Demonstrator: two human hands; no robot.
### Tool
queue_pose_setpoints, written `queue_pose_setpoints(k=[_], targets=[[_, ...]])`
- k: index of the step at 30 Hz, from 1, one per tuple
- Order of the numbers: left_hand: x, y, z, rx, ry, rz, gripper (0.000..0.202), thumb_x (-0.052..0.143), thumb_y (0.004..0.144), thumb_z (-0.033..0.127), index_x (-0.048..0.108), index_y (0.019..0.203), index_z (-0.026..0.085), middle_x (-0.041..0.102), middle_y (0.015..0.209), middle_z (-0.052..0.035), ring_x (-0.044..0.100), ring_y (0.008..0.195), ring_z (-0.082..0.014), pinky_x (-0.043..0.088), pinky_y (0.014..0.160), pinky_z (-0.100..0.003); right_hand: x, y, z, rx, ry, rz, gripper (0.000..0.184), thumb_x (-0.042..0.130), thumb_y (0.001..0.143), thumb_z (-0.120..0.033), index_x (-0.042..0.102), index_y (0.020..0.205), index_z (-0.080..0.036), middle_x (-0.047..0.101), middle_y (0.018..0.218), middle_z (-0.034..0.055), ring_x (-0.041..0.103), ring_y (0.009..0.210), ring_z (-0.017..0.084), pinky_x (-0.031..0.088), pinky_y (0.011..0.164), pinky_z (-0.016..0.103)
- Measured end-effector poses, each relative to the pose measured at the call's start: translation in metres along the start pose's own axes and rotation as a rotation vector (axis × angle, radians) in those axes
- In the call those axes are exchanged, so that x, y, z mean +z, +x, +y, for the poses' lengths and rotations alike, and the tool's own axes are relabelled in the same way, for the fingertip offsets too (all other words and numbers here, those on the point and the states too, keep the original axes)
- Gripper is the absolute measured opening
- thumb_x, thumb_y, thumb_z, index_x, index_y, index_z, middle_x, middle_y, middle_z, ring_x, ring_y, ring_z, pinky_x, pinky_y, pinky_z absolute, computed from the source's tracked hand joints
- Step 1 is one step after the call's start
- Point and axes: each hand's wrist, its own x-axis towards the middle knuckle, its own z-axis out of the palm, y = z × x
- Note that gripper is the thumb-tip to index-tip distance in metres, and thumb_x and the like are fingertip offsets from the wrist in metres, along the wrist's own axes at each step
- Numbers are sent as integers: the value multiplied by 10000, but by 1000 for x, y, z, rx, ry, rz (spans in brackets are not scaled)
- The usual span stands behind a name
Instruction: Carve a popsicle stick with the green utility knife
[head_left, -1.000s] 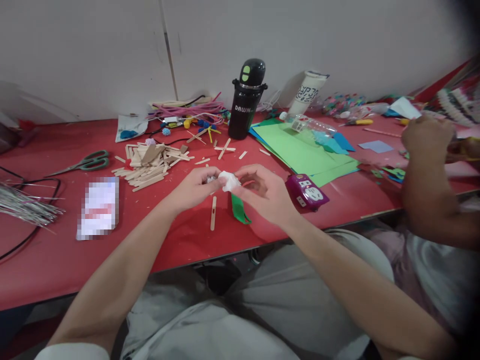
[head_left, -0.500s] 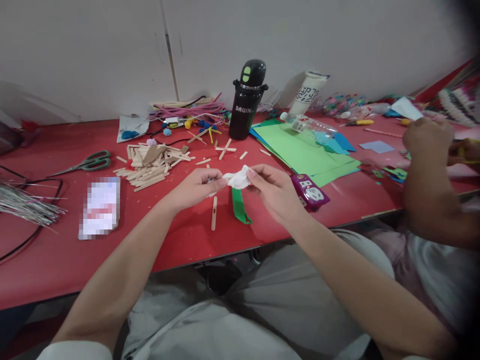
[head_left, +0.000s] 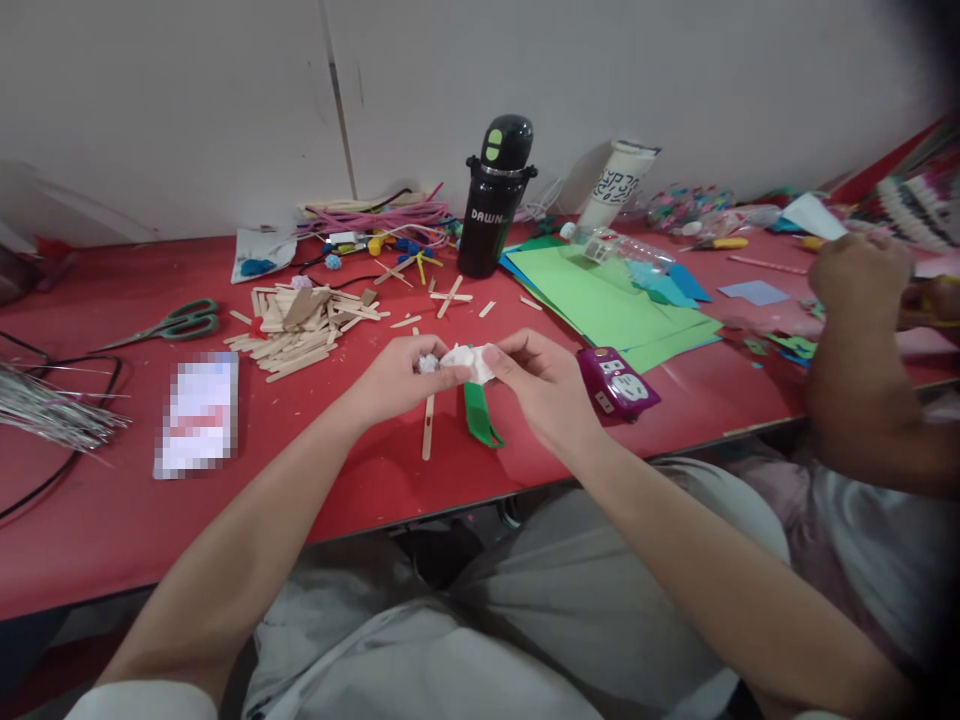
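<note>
Both at work: my left hand (head_left: 397, 378) and right hand (head_left: 541, 390) pinched the white crumpled wad (head_left: 466, 361) between them, over the worktop (head_left: 379, 475); a silvery pompom (head_left: 427, 363) sat in the left's curl, a green strip (head_left: 478, 412) nearer the front edge.

Wad (head_left: 466, 358): showing white, soft and crumpled, its exact material not coming through clearly.
Wad pose: lying roughly along the nine-to-three line, being pinched at both ends, its middle showing.
Wad place: sitting about the centre of the view.
Ball (head_left: 427, 363): looking small, round and pale grey, partly hiding.
Ball place: sitting just beside the wad, at nine o'clock.
</note>
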Motion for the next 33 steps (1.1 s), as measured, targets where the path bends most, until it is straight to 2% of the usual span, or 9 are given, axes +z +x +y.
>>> queue_pose_setpoints(k=[6, 9, 12, 15, 19, 22, 28, 31, 33], targets=[[-6, 1, 1, 6, -52, -48, 415, 768, 693, 536, 587, 790, 175, 477, 654, 50, 403, 598, -87, 327, 570, -235, -1, 5, 7, 24, 112, 51, 426, 729, 817, -642, 562, 817, -250, 635, 792, 3, 618, 721, 165, 559, 695, 343], [-7, -1, 3, -24, -85, -110, 406, 768, 690, 517, 611, 851, 179, 523, 688, 35, 449, 618, -100, 353, 581, -242, -1, 4, 5, -66, 5, 118, 393, 700, 865, -609, 559, 819, -245, 627, 758, -1, 603, 679, 157, 532, 650, 329], [-6, -3, 3, -108, -149, -186, 423, 627, 801, 614, 631, 844, 193, 517, 659, 13, 448, 585, -118, 339, 545, -260, 0, -1, -1, -209, -185, 139, 320, 699, 903, -524, 572, 820, -242, 619, 742, -3, 589, 662, 149, 494, 619, 313], [-5, -3, 1, -181, -192, -198, 565, 450, 879, 713, 593, 722, 190, 480, 600, 0, 400, 534, -116, 300, 512, -272, 3, -6, -7, -245, -230, 97, 288, 716, 897, -487, 584, 824, -242, 627, 753, -2, 598, 662, 149, 495, 604, 307], [-3, -1, 0, -106, -140, -281, 453, 697, 762, 614, 616, 729, 170, 549, 663, 8, 464, 611, -114, 348, 581, -257, 3, -5, -7, -207, -187, 70, 305, 724, 880, -512, 594, 836, -241, 655, 770, -1, 636, 695, 157, 531, 627, 311], [-5, 0, 2, -88, -130, -343, 388, 766, 714, 524, 653, 760, 156, 563, 669, 23, 476, 633, -108, 374, 622, -251, -1, 0, -4, -176, -131, 106, 327, 727, 871, -529, 588, 839, -235, 664, 755, -9, 636, 665, 147, 533, 614, 305], [-16, -4, 4, -96, -139, -325, 351, 762, 723, 497, 674, 750, 158, 546, 694, 29, 465, 661, -104, 374, 635, -242, -13, 7, -9, -248, -206, 186, 345, 709, 884, -551, 575, 828, -238, 618, 687, -24, 578, 587, 133, 476, 554, 292], [-19, -7, 2, -120, -164, -239, 358, 752, 718, 520, 667, 743, 174, 556, 713, 19, 481, 670, -114, 385, 619, -241, -21, 9, -17, -308, -253, 196, 298, 714, 896, -508, 596, 839, -240, 604, 699, -19, 567, 598, 131, 447, 549, 290], [-21, -7, 2, -134, -185, -166, 361, 758, 699, 523, 654, 728, 179, 551, 699, 17, 476, 652, -112, 371, 584, -233, -29, 11, -22, -283, -218, 124, 266, 726, 892, -484, 641, 923, -234, 632, 737, -11, 570, 611, 127, 454, 562, 287]])
